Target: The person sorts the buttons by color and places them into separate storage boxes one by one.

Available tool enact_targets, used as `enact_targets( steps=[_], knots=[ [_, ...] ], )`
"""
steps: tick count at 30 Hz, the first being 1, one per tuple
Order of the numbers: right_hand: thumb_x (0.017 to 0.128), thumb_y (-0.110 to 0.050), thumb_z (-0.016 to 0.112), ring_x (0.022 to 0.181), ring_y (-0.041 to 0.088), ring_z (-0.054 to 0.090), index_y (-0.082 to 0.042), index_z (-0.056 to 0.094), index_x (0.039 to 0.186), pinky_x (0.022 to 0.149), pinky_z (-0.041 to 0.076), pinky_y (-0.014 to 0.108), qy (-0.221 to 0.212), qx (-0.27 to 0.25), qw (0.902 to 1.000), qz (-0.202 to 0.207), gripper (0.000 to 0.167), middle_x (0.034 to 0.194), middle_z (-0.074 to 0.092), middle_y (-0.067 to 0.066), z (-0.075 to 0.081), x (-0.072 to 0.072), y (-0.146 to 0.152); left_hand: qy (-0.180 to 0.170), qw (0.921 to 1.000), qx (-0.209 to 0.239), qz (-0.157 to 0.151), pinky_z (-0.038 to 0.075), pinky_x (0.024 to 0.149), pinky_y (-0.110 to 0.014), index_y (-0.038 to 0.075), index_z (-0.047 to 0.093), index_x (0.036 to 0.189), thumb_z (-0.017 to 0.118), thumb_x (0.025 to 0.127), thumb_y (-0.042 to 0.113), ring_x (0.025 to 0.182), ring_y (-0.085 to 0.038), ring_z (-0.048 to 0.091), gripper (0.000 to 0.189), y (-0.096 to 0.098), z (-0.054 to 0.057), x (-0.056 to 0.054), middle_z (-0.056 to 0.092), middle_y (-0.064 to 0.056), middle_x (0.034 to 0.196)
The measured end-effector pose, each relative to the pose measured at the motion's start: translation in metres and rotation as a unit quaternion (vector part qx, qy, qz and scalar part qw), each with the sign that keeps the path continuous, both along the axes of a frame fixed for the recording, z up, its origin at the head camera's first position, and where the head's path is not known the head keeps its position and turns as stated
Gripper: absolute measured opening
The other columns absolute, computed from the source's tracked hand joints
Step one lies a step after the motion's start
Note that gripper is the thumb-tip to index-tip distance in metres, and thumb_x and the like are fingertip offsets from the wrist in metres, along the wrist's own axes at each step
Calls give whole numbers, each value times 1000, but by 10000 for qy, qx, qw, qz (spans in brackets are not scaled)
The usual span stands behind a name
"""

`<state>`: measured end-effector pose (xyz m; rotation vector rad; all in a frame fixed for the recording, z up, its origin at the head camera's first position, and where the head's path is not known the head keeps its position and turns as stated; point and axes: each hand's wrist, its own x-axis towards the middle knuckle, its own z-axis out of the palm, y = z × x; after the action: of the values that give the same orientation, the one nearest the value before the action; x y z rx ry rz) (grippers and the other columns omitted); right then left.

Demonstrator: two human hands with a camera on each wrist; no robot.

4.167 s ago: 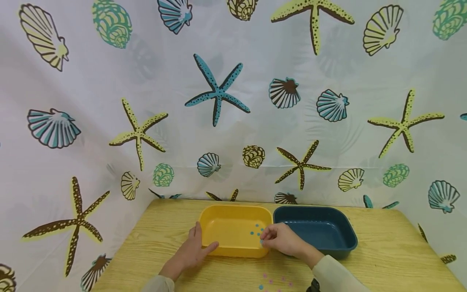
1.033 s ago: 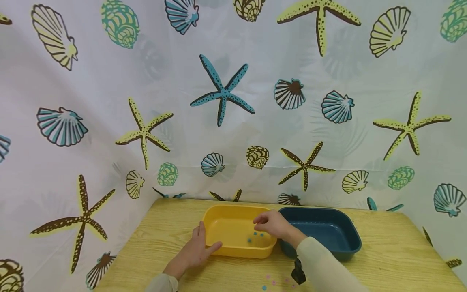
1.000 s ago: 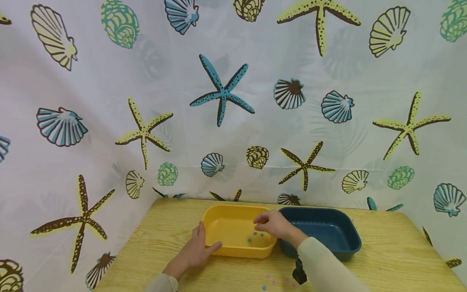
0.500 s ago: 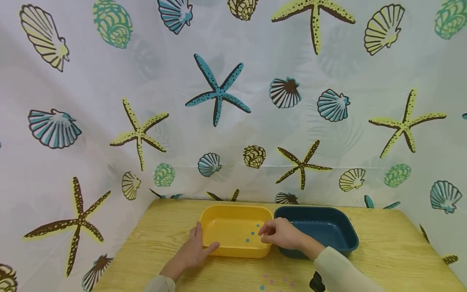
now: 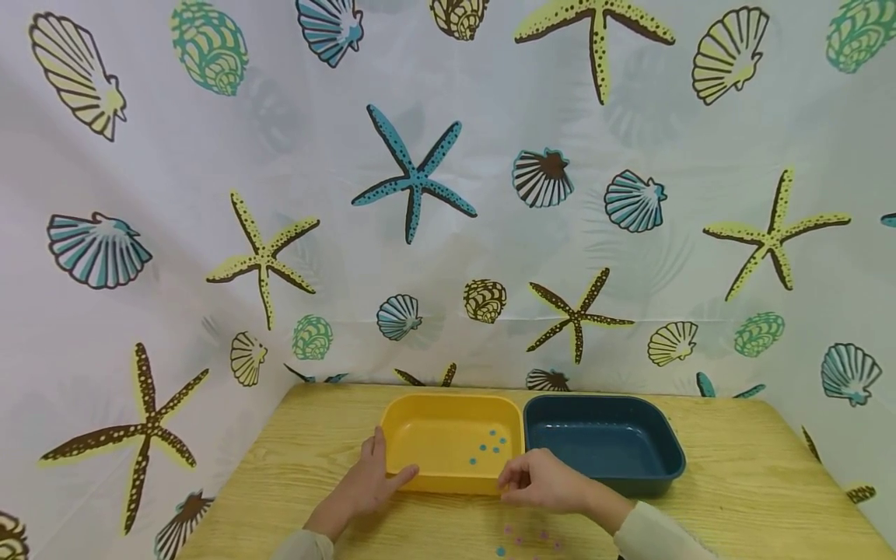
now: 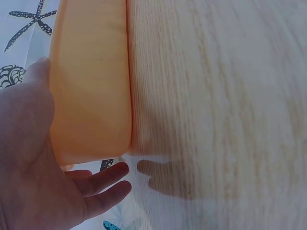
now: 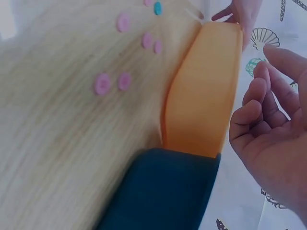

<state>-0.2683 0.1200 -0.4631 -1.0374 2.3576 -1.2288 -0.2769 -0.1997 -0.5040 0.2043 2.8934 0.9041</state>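
Observation:
A yellow plastic bin (image 5: 448, 477) holds several small blue buttons (image 5: 483, 447), lying toward its right end. My left hand (image 5: 367, 482) rests at the bin's front left corner, thumb along the front rim and fingers straight beside the end wall. In front of the bin's right corner hovers my right hand (image 5: 549, 482), its fingers loosely bent. The right wrist view shows a gap between thumb (image 7: 288, 64) and forefinger, with no button visible in the hand. Below it on the table lie several pink buttons (image 7: 102, 84) and one blue button (image 5: 500, 551).
A dark blue bin (image 5: 602, 467) stands right against the yellow one; none of the buttons show inside it. Both are on a wood-grain table (image 5: 728, 467). A white curtain (image 5: 448, 257) printed with shells and starfish closes off the back and both sides.
My right hand has come back out from over the yellow bin toward the front, uncovering blue buttons. Earlier it pinched a blue button there. The left hand stays at the corner.

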Motion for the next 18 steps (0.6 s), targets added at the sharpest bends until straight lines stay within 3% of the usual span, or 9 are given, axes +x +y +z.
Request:
enact_targets(
  steps=[11, 18],
  knots=[
    [86, -7, 67, 62, -1, 54, 0, 70, 95, 61, 48, 18, -224, 7, 9976, 649, 12, 71, 61, -10, -22, 11, 0, 100, 9999, -52, -58, 41, 93, -51, -12, -1, 146, 51, 90, 58, 116, -42, 48, 104, -1, -1, 1, 14, -36, 146],
    [83, -8, 69, 62, -8, 49, -5, 71, 91, 58, 47, 15, 552, 436, 9940, 843, 8, 69, 56, -17, -38, 13, -1, 139, 9999, -49, -59, 43, 91, -50, -12, -1, 146, 51, 90, 58, 112, -40, 51, 103, -1, -3, -1, 15, -35, 146]
  ],
)
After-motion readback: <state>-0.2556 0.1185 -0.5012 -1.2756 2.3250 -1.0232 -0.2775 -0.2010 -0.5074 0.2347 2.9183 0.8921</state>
